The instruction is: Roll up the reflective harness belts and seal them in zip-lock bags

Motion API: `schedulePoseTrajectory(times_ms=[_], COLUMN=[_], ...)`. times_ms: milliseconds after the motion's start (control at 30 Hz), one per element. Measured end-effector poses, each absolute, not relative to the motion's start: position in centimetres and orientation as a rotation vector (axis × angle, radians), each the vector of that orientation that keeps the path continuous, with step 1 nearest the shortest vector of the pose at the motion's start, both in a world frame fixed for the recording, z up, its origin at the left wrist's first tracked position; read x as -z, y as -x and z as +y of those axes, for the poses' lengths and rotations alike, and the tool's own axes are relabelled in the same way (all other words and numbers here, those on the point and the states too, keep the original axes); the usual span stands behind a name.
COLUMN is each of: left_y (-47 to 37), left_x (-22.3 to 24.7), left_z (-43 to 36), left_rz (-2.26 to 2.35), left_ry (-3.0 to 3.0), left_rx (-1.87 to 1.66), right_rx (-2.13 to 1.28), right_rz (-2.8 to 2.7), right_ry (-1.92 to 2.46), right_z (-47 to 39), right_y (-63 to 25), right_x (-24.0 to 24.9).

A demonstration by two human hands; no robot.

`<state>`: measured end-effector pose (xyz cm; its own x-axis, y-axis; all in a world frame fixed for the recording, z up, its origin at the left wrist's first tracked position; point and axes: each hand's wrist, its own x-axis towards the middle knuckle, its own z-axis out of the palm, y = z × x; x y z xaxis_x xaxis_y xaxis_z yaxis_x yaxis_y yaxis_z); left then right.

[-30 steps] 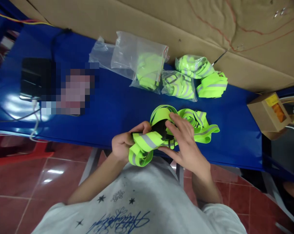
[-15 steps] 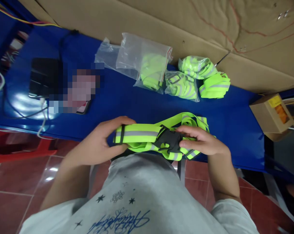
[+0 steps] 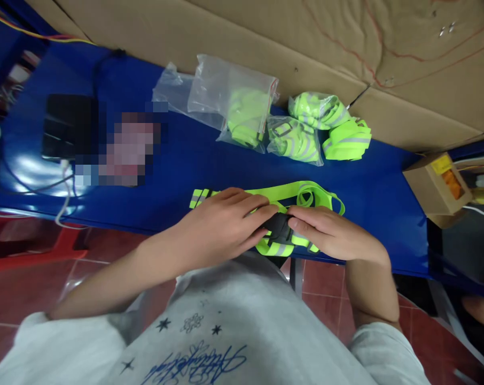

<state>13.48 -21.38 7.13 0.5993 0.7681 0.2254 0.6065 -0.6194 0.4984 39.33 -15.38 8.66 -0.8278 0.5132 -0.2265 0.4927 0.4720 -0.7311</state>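
A neon-yellow reflective strap with grey stripes lies bunched at the front edge of the blue table. Its black plastic buckle sits between my two hands. My left hand reaches over the strap from the left, fingers curled down onto the buckle's left side and hiding part of it. On the other side, my right hand pinches the buckle's right end between thumb and fingers. A striped end of the strap shows beyond my left hand, and a loop curls above my right.
Behind the strap lie clear plastic bags with more reflective straps, and an unbagged bundle. A black box-shaped device with cables and a blurred-out object sit left. A cardboard box stands right.
My left hand has let go of the strap's left end and moved right onto the buckle. The right hand keeps its pinch there. The view has shifted slightly.
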Motion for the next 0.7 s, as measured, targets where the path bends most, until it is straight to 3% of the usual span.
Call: schedulePoseTrajectory(times_ms=[133,300,500,600,700], left_y=[-13.5,-13.4,-14.2,-12.3,-8.2], left_x=[-7.0,-7.0,-6.2,-6.0,-6.2], left_z=[-20.4,-19.2,-18.7,-19.0,-19.7], left_rz=[1.097,1.167,1.207,1.290,1.411], left_ry=[-2.592,-2.647,-2.611,-2.452,-2.184], left_rx=[-0.438,-0.146,0.084,0.036,-0.433], right_rx=[-1.127,-0.505,-0.204,-0.271,-0.578], right_rz=[-2.721,-2.705,-2.844,-2.766,-2.379], right_ry=[0.947,1.055,1.261,1.388,1.531], right_z=[-16.1,-18.3,-19.2,-18.2,-16.8], right_y=[-39.0,-37.7,-35.8,-38.0,-43.2], right_x=[-8.5,-6.9,-5.2,-4.9,-5.0])
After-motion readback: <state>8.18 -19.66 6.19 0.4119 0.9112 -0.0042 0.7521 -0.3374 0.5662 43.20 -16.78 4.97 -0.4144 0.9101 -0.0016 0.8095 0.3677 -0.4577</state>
